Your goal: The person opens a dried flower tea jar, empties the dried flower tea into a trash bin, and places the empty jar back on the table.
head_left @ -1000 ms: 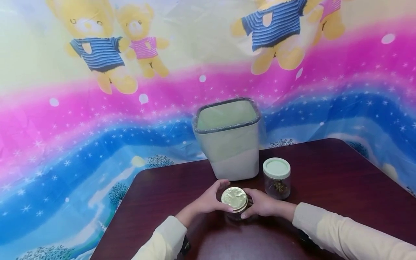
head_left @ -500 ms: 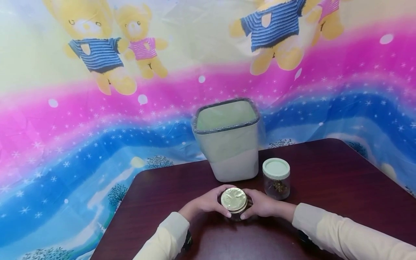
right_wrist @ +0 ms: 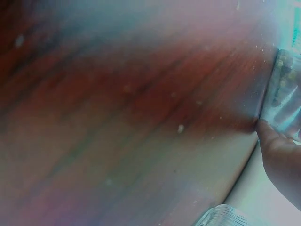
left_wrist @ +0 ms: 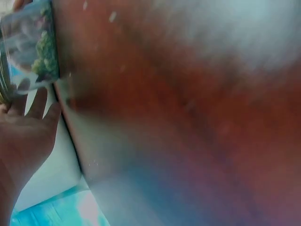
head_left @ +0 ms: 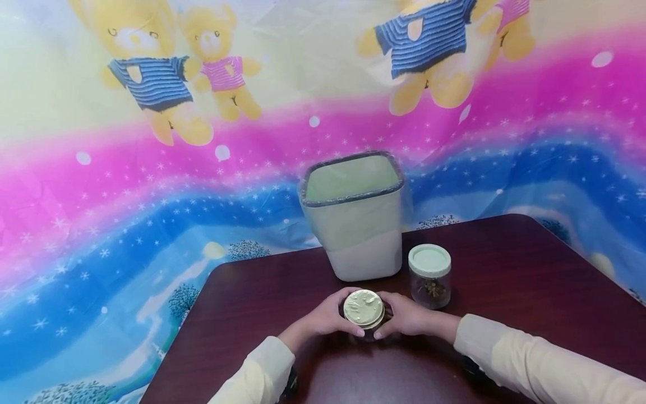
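A clear jar with a crinkled gold foil-like top (head_left: 364, 307) stands upright on the table between both hands. My left hand (head_left: 328, 315) holds its left side, thumb in front and fingers behind. From the right, my right hand (head_left: 406, 314) grips the same jar, its thumb near the left thumb. In the left wrist view the jar (left_wrist: 30, 37) shows clear walls and greenish bits near its base; my left hand (left_wrist: 26, 136) is beside it. The right wrist view catches part of the jar (right_wrist: 282, 87) at the edge, with my right hand (right_wrist: 282, 155) against it.
Behind the hands stands a pale bin (head_left: 360, 241) with a dark rim and a clear liner. Just right of it is a second jar (head_left: 430, 275) with a pale green lid and brownish dried bits. The dark red table (head_left: 504, 269) meets a printed bear backdrop (head_left: 272, 163).
My left hand's raised fingers have come down and closed round the jar, and its thumb has moved slightly lower. The right hand and the jar look almost unmoved.
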`<state>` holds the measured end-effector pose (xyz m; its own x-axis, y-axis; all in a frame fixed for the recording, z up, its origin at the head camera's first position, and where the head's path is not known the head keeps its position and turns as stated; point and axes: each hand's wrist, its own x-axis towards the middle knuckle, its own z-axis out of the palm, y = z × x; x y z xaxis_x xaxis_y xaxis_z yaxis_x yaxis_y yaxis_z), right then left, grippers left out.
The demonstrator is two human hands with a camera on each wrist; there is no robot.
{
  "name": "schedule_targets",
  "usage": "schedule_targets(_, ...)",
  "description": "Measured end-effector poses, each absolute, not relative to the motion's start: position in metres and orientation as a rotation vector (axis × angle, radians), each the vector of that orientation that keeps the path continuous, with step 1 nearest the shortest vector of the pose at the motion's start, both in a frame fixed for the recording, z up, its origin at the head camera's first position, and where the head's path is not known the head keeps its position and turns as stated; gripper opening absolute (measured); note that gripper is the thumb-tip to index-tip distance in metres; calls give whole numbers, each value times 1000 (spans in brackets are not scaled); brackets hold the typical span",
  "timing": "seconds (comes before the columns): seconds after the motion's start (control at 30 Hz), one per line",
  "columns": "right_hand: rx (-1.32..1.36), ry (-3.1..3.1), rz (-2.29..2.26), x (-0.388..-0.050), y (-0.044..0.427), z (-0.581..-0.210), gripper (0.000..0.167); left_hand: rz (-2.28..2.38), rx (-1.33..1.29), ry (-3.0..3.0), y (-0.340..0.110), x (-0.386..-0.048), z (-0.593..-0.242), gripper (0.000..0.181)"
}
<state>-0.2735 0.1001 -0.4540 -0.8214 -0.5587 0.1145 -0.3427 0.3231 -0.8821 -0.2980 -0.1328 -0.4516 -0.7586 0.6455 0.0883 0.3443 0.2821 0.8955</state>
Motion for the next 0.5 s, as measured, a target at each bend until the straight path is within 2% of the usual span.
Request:
schedule_targets(0.23, -815, 2382, -1496, -274, 100, -454, 83, 1487, 833, 2455, -129, -286, -456, 76)
schedule_targets(0.5, -856, 2368, -1493, -273, 101, -454, 78, 1311, 751, 2750, -123, -272, -455, 81)
